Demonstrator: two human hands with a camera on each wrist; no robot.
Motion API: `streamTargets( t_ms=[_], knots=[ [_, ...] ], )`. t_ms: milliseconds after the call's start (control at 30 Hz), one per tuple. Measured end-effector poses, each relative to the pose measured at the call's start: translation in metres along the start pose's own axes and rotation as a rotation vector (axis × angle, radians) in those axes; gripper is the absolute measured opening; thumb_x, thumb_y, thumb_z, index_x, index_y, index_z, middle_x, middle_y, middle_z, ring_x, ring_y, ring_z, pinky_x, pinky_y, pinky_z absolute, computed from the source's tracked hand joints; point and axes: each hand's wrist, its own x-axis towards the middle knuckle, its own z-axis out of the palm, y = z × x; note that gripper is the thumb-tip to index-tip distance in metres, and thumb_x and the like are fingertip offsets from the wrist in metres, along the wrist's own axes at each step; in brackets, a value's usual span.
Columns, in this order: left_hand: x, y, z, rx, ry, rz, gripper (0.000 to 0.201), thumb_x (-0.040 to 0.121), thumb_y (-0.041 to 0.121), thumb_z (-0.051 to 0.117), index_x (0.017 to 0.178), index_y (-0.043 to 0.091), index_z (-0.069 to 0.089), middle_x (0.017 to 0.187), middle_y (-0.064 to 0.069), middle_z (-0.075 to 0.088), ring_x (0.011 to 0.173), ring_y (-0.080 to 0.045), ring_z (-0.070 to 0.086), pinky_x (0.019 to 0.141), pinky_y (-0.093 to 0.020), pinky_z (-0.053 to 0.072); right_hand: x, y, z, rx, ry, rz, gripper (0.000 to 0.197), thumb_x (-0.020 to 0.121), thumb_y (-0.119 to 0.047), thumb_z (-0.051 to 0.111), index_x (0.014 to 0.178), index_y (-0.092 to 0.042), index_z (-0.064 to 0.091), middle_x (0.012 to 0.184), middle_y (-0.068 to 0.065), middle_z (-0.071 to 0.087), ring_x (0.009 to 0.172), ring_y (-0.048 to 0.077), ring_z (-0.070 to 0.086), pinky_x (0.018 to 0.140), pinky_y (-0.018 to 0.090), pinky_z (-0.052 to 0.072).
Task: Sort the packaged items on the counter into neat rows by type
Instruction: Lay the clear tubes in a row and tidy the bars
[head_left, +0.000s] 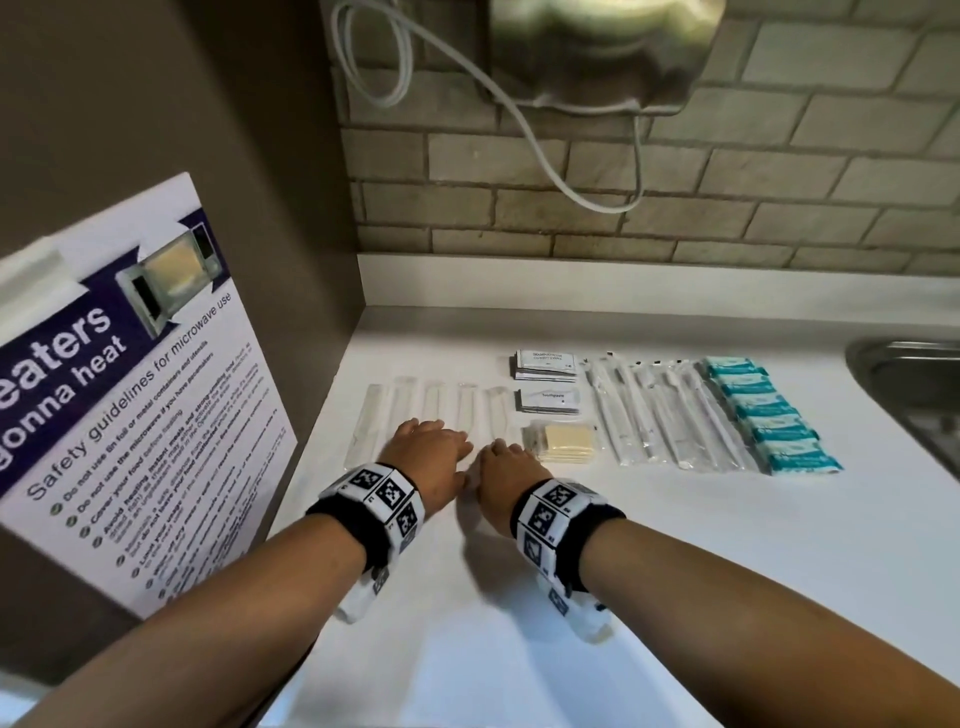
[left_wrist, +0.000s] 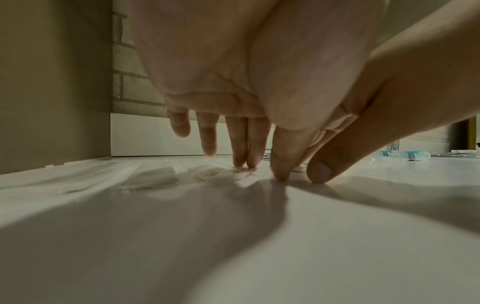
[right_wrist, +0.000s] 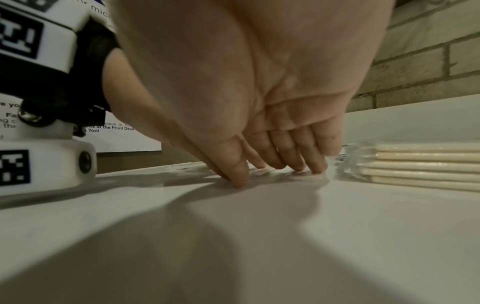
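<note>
Head view shows sorting nearly done: beyond the right hand (head_left: 506, 470) lie sachet stacks (head_left: 545, 364), toothbrushes (head_left: 660, 415) and teal soap packets (head_left: 769, 415) in rows. Both hands, the left hand (head_left: 428, 449) included, press straight fingers (left_wrist: 246, 144) flat onto the near ends of the clear sleeves (head_left: 441, 410), apparently squaring that last row.

sink (head_left: 914, 384) cut by right edge, poster (head_left: 130, 395) cut left, near ends of clear sleeves (head_left: 431, 410) under hands

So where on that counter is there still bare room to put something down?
Bare counter runs along the near edge, in front of the rows, and a strip lies behind them by the upstand. It is crowded from the clear sleeves under both hands across to the teal packets beside the sink.
</note>
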Motion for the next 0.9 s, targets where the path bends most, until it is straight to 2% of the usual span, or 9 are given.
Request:
streamTargets(
  t_ms=[233,633,900],
  knots=[
    [-0.004,0.003,-0.003,-0.002,-0.014,0.001,0.049,0.097,0.037,0.044,0.145,0.029,0.042,0.155,0.009,0.034,0.146,-0.018,0.022,0.120,-0.040,0.010,-0.001,-0.003,-0.008,0.031,-0.007,0.010,0.045,0.095,-0.017,0.043,0.136,0.000,0.040,0.135,0.018,0.043,0.128,0.034,0.041,0.111,0.039,0.033],
    [-0.006,0.006,-0.006,-0.019,-0.024,-0.015,0.049,0.097,0.037,0.044,0.145,0.030,0.041,0.155,0.010,0.033,0.147,-0.017,0.021,0.121,-0.040,0.008,-0.004,-0.003,-0.012,0.025,-0.026,0.009,0.049,0.097,-0.019,0.044,0.141,0.000,0.035,0.144,0.020,0.037,0.134,0.035,0.036,0.113,0.040,0.028],
    [-0.008,0.006,-0.008,-0.029,-0.023,-0.016,0.049,0.097,0.036,0.044,0.145,0.029,0.042,0.155,0.010,0.035,0.146,-0.017,0.022,0.121,-0.040,0.007,-0.006,-0.003,-0.014,0.046,-0.040,0.006,0.049,0.097,-0.019,0.043,0.142,-0.001,0.036,0.143,0.020,0.038,0.134,0.035,0.036,0.112,0.040,0.028]
  ],
)
